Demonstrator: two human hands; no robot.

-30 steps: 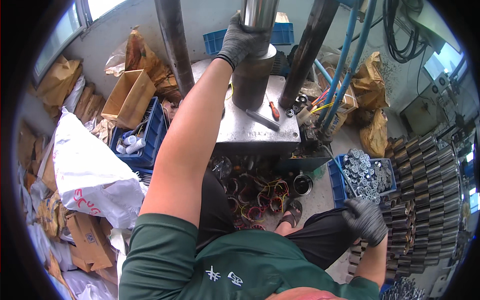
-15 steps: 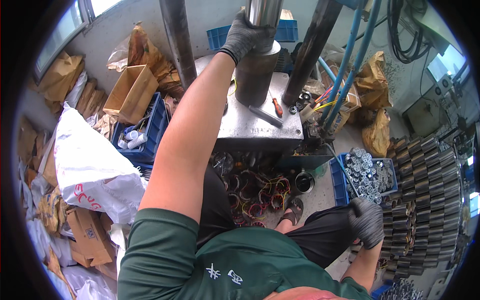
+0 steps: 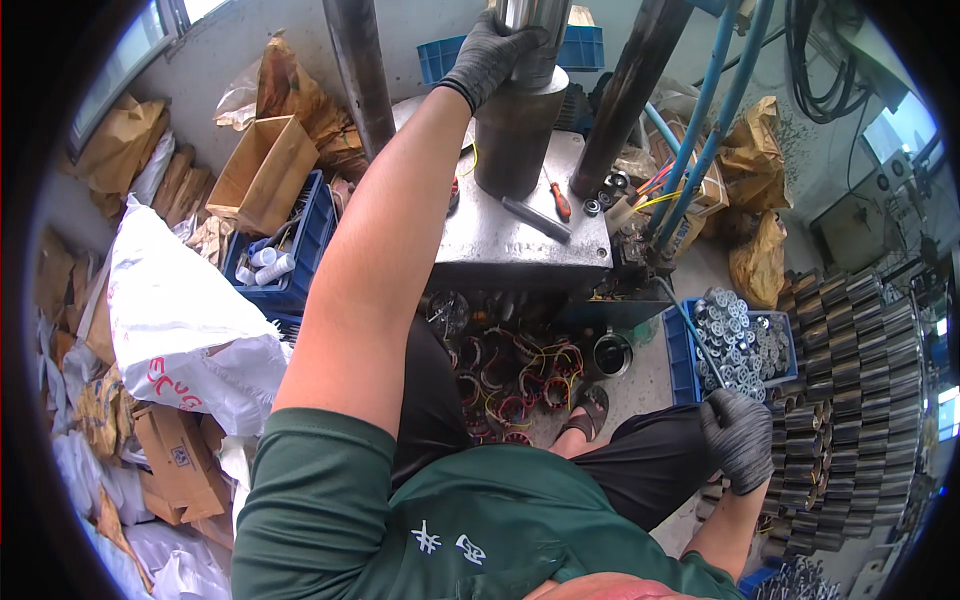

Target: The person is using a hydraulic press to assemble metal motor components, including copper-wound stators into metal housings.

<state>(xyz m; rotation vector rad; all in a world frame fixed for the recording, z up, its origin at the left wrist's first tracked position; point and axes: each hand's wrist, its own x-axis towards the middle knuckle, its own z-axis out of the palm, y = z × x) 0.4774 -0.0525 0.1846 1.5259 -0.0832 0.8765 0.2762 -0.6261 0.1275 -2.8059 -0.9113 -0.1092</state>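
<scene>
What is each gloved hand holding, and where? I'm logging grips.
The left hand grips the shiny steel cylinder round its side, above the dark sleeve. The right hand shows nothing held.
</scene>
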